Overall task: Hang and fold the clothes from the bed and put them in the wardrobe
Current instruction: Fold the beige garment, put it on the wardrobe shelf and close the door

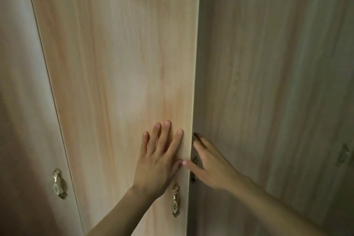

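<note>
Wardrobe doors fill the whole frame, and no clothes are seen. The middle door [115,82], in light wood grain, is pressed by the left hand [159,161] in the lower centre of the frame: its fingers [166,136] are held straight and slightly spread, flat against the panel close to the door's right edge, with the thumb laid along that edge. Nothing is gripped by this hand. The right hand [208,166] is placed just beside it, at the gap between the middle door and the right door [277,82]. Its fingers are extended and kept close together, their tips reaching into the dark gap at the door's edge; whether they are hooked around the edge cannot be told. Its thumb is stretched left, nearly touching the left thumb. Both forearms are raised from the bottom of the frame, angled up towards the centre. An ornate brass handle [175,200] is mounted low on the middle door, just below the left wrist. A matching handle [57,184] is seen on the left door [23,101] at the lower left. The wardrobe's inside is hidden.
</note>
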The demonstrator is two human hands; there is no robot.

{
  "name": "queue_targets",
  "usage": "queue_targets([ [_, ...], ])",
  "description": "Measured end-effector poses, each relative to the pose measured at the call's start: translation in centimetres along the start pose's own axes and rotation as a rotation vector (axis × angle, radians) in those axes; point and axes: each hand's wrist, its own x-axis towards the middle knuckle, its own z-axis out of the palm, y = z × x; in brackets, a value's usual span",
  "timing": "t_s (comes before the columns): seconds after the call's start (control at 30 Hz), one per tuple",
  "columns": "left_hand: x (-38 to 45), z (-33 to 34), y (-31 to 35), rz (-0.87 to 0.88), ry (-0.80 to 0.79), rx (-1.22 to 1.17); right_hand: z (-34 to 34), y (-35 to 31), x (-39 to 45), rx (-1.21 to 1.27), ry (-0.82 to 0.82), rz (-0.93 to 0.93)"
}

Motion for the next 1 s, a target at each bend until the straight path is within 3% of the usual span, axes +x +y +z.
queue_targets([
  [0.27, 2.0, 3.1, -0.2, -0.008, 0.026, -0.001, 0.1, 2.5, 2.7, -0.164, 0.165, 0.009],
  [0.53, 3.7, 5.3, -0.1, -0.046, 0.018, 0.038, -0.1, 4.8, 5.6, -0.244, 0.312, 0.154],
  [0.67, 4.6, 6.2, 0.1, -0.074, 0.028, 0.050, 0.4, 6.1, 7.1, -0.299, 0.400, 0.142],
  [1.0, 6.2, 7.9, -0.4, -0.089, 0.078, 0.087, 2.4, 9.3, 8.6, -0.388, 0.446, 0.044],
])
